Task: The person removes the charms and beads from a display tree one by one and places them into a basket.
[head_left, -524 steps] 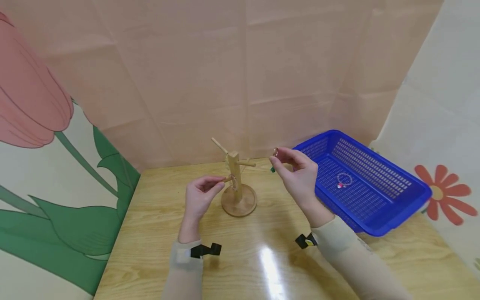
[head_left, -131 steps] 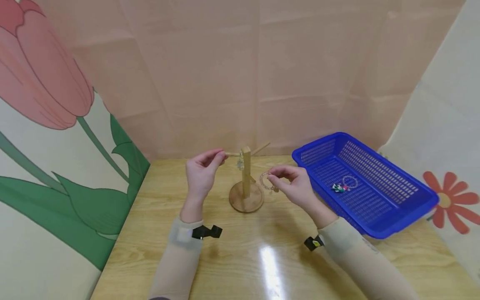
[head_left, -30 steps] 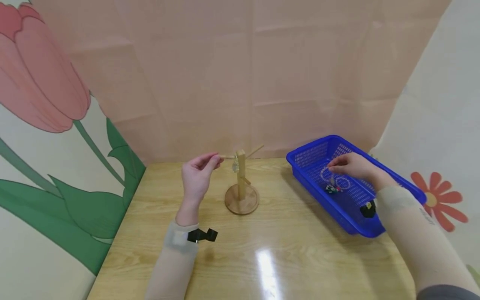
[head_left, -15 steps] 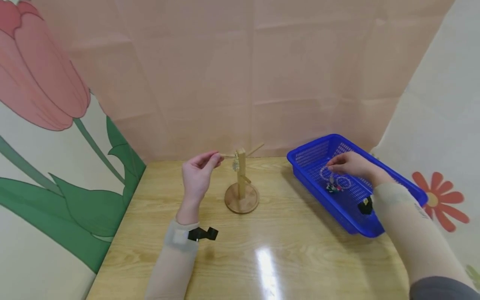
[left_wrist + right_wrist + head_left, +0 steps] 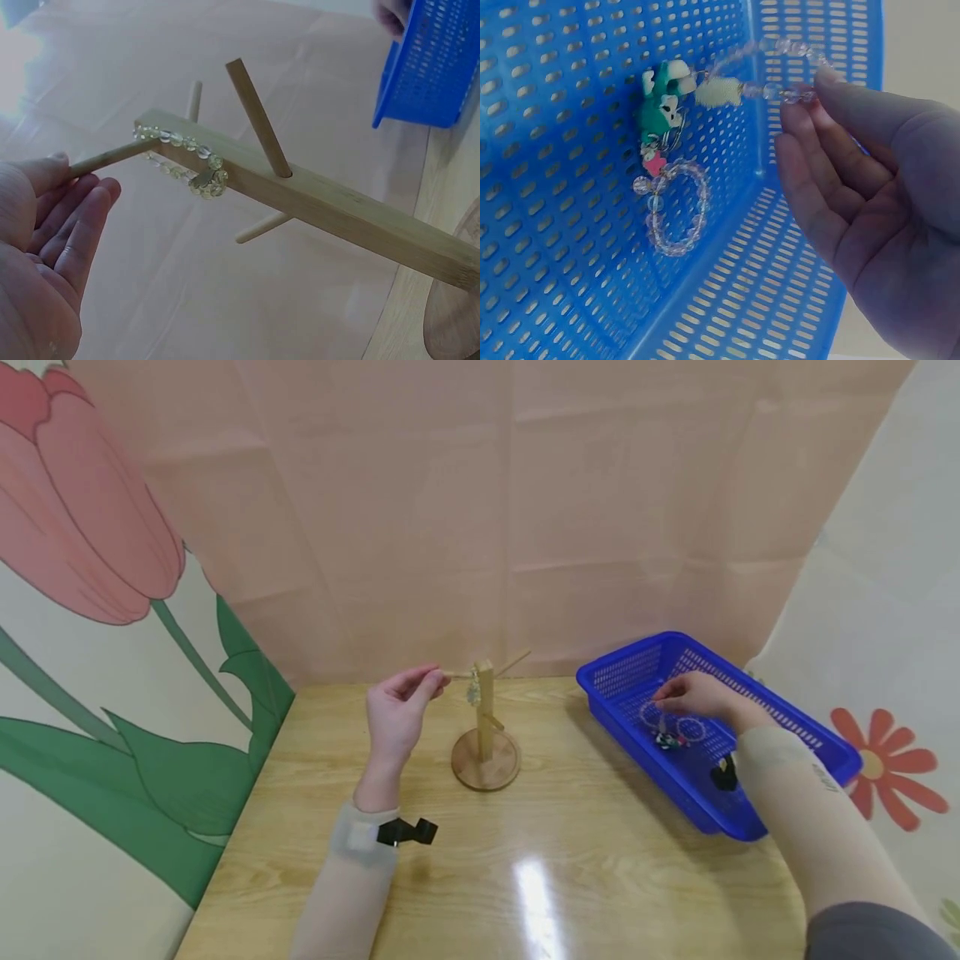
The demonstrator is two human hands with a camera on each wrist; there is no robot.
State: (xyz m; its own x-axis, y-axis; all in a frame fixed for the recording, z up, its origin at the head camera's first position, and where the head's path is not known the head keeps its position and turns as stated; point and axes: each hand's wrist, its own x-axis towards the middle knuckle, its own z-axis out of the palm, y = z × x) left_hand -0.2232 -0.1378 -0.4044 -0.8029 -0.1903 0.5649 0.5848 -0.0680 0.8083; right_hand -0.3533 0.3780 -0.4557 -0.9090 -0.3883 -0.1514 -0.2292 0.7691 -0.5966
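In the head view my left hand [image 5: 396,714] pinches the tip of a peg [image 5: 456,675] on a wooden stand [image 5: 486,702]. A bracelet of clear yellowish beads [image 5: 216,162] hangs on that peg, up by the post. Inside a blue plastic basket [image 5: 637,781], my right hand [image 5: 701,696] pinches one side of a clear bead bracelet [image 5: 771,91] between thumb and fingers. Its loop slants down, with a pale charm [image 5: 718,92] close beside a green and white figurine [image 5: 660,112]. Below the figurine lies another pinkish clear bead bracelet [image 5: 703,199] with a pink charm [image 5: 655,163].
The stand's round base [image 5: 468,770] rests on a wood-grain table [image 5: 450,877]. Several bare pegs [image 5: 259,116] stick out of the post. A pink cloth [image 5: 390,527] hangs behind the table, and flower-printed panels [image 5: 247,693] flank it.
The green figurine, earlier in my right hand, now lies in the basket. My right hand has carried another bracelet from beside the stand to the basket. The stand has turned; my left hand pinches another peg.
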